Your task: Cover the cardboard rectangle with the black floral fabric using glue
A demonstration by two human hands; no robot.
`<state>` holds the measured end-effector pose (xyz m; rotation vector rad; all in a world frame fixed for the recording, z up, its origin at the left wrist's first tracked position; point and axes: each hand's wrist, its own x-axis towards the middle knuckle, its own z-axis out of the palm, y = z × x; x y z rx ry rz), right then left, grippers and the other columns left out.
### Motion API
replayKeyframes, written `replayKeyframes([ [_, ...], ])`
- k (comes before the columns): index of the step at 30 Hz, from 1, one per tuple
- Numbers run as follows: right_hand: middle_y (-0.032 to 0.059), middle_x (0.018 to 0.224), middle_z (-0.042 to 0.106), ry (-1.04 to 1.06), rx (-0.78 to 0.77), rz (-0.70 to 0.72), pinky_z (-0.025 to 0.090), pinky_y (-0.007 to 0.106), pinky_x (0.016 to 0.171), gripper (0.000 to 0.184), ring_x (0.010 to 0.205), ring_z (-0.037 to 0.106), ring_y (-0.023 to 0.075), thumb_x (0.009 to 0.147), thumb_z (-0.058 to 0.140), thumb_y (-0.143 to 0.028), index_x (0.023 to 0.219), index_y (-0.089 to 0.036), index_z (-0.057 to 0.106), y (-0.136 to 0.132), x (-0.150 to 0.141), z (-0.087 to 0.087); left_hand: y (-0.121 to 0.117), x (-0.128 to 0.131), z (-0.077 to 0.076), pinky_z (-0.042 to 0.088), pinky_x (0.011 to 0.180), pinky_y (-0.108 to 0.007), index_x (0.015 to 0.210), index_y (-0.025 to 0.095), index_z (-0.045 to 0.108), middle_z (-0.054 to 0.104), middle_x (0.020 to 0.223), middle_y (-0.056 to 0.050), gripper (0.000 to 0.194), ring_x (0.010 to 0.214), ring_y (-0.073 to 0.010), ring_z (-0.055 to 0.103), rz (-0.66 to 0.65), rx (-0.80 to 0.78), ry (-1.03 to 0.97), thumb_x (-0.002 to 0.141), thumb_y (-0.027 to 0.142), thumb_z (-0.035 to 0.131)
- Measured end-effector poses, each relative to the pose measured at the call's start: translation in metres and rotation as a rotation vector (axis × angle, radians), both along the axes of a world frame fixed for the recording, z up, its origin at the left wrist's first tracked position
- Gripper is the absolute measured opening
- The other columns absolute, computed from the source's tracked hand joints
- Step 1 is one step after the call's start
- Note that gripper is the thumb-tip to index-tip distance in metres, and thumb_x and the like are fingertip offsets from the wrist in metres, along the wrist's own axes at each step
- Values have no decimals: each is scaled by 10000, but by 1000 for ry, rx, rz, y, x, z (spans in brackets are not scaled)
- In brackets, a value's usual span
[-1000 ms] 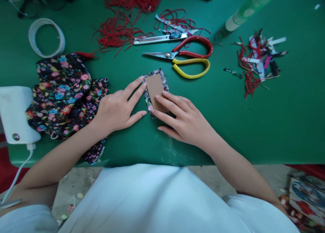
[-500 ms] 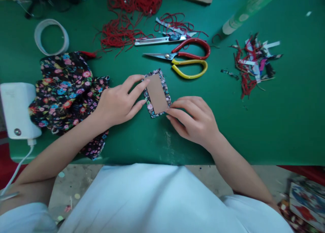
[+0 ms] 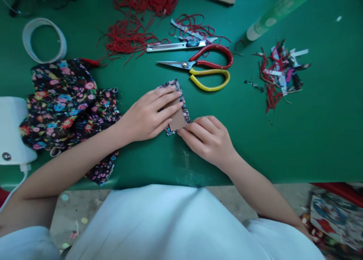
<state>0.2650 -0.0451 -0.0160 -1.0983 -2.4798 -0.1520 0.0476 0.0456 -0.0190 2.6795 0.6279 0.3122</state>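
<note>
A small piece of brown cardboard (image 3: 177, 121) lies on a floral fabric patch (image 3: 185, 108), whose patterned edges show around it. My left hand (image 3: 153, 112) rests over the card with its fingers stretched out and lying flat, covering much of its left side. At the patch's lower right corner, my right hand (image 3: 208, 139) has thumb and forefinger pinched on the fabric. Just beyond the patch are scissors (image 3: 185, 65) with one red and one yellow handle. Black floral cloth (image 3: 65, 101) lies bunched to the left, partly behind my left forearm.
A utility knife (image 3: 176, 45) lies behind the scissors, near tangled red cords (image 3: 127, 37). A tape roll (image 3: 27, 44) and a white device (image 3: 11, 129) with a cable are on the left. Scraps (image 3: 279, 73) and a green tube (image 3: 279, 14) are on the right of the green table (image 3: 317, 139).
My left hand has slid right, from the patch's left edge onto the cardboard. My right hand has shifted slightly left and down, its fingers now closed at the corner. The view has moved a little.
</note>
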Motion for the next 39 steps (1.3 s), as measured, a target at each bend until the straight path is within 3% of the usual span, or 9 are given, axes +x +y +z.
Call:
replayKeyframes([
  [10,32,674,520,-134,-60,-49,333,335,620,141,699,424,177,909,594,-109,789,-150,655,2,-12,11,0,-3,1,313,1210,-561,1432,98,499,466,1542,-196,547,1482,-332,375,-51,15,3,968,389,509],
  [18,35,722,562,-76,-163,-34,349,339,644,147,713,434,178,934,570,-145,810,-175,642,1,-6,8,-2,-1,4,307,1206,-605,1448,118,481,443,1555,-207,613,1492,-356,357,-43,-32,12,933,440,565],
  [26,24,751,651,-1,-115,16,354,327,626,35,764,519,164,900,653,-158,903,-176,683,0,-2,8,-4,-2,0,309,1208,-616,1448,83,470,421,1562,-232,617,1495,-373,344,-55,14,17,934,406,576],
  [39,-27,566,528,-24,-6,81,295,310,544,63,607,387,126,859,718,-156,904,-126,687,1,-4,12,-4,-1,-1,321,1202,-621,1449,94,471,425,1562,-223,613,1488,-379,355,-53,35,20,950,442,549],
])
